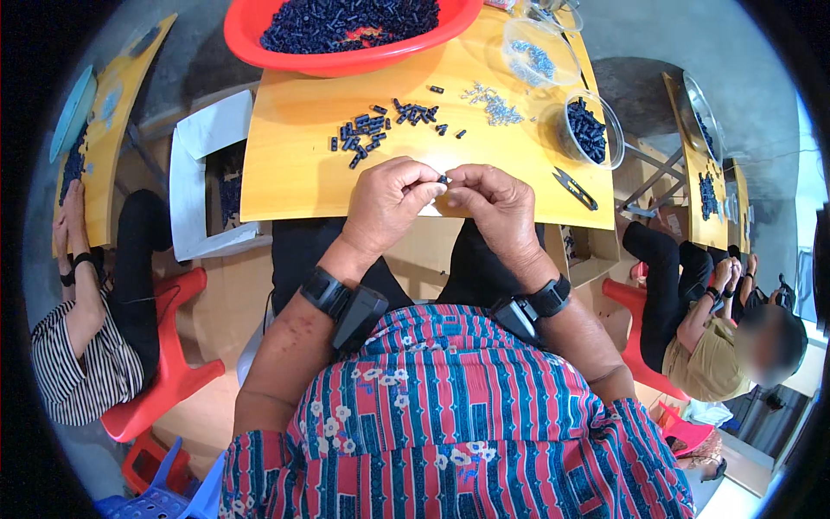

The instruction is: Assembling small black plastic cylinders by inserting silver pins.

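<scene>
Near the front edge of the yellow table, my left hand [389, 201] and my right hand [497, 206] meet fingertip to fingertip. Both are closed in a pinch on one small black plastic part [443, 180], mostly covered by the fingers. Just beyond them lies a loose pile of small black parts [361, 131], with another little cluster [417, 112] beside it. Small shiny silver pieces [497, 105] are scattered to the right of these. A pair of black thread snips [575, 188] rests on the table right of my right hand.
A big red basin [251, 43] heaped with black parts stands at the back. On the right are a clear tub [616, 130] of black parts and a clear container [558, 73] of silver pieces. An open white box [192, 203] sits left; people work at tables on both sides.
</scene>
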The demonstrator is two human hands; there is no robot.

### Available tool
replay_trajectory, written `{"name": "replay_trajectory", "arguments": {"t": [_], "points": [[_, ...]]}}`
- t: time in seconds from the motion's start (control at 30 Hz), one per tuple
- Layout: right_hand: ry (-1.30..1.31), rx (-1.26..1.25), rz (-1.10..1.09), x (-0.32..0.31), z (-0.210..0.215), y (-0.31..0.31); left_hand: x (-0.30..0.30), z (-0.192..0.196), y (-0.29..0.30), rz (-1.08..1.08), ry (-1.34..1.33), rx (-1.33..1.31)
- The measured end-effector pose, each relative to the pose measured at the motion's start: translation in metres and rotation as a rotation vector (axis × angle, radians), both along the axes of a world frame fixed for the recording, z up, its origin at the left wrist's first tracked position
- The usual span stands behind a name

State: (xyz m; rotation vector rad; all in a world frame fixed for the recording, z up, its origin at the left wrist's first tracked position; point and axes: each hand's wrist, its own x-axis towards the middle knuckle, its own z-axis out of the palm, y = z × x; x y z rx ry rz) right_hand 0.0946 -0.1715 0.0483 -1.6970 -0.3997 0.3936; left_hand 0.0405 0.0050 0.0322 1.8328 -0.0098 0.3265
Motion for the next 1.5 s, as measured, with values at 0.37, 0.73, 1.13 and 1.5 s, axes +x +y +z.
{"name": "replay_trajectory", "arguments": {"t": [0.37,0.73,1.13,1.5], "points": [[-0.62,-0.204,0.075,0.005,0.005,0.002,-0.002,0.003,0.002,-0.04,0.07,0.054],[-0.602,-0.033,0.093,0.006,-0.011,0.004,-0.002,0.003,0.005,-0.056,0.027,0.021],[-0.146,0.058,0.026,-0.001,-0.006,0.004,-0.001,0.004,0.004,-0.013,0.07,-0.047],[-0.596,-0.118,0.153,0.02,0.007,-0.001,-0.003,0.009,-0.001,-0.012,0.06,0.026]]}}
